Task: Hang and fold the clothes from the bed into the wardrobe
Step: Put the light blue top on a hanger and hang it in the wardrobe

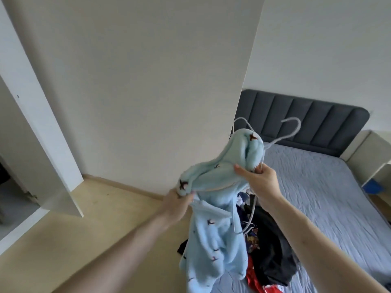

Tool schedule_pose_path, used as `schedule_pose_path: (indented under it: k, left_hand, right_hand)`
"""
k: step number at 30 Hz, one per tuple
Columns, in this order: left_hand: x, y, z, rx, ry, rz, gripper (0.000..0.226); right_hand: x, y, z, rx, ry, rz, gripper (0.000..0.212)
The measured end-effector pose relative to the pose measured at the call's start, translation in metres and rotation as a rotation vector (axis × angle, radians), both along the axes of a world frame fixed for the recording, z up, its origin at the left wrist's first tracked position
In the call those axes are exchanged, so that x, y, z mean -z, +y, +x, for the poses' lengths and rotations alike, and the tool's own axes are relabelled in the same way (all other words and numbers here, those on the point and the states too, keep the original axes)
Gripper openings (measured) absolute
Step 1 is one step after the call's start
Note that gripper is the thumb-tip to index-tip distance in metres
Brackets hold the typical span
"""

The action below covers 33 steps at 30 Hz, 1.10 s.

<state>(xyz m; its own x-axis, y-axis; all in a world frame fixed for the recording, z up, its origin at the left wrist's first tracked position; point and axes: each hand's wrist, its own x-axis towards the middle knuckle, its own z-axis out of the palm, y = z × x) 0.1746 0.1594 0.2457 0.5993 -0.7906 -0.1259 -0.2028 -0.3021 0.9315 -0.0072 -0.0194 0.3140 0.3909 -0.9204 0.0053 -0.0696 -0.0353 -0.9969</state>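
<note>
At far left, a white wardrobe [31,115] stands with its door [53,149] swung open over a pale wood floor [118,210], beside a plain white wall [137,81]. A person's left hand [177,205] reaches up from the lower middle of the view, fingers curled round the hem edge of a fluffy light-blue garment [213,246] dotted with small dark motifs; the cloth hangs down below both hands, in front of the bed's near corner. To its right, the right hand [259,180] pinches the garment's bunched upper part between thumb and fingers, together with a pale wire hanger [293,130] whose hook rises above the fabric. Beneath the hands, a heap of dark, red and patterned clothes [268,256] lies on the grey-blue sheet of a bed [330,197]. A dark padded headboard [306,115] runs behind it, and a cream bedside unit [372,153] fills the far right.
</note>
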Motion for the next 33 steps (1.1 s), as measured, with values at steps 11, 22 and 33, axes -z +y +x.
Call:
schedule_pose_path:
  k: [11,22,33]
  left_hand:
    - [-0.041,-0.026,0.04,-0.256,-0.236,-0.073,0.018]
    - [-0.059,-0.04,0.066,-0.161,-0.077,-0.076,0.027]
    - [-0.064,-0.03,0.121,-0.108,-0.104,0.069,0.036]
  right_hand:
    - [0.015,-0.018,-0.022,0.261,-0.161,0.355,0.043]
    - [0.006,-0.005,-0.043,-0.023,0.047,0.32,0.039]
    - [-0.027,0.025,-0.074,-0.238,0.384,-0.426,0.028]
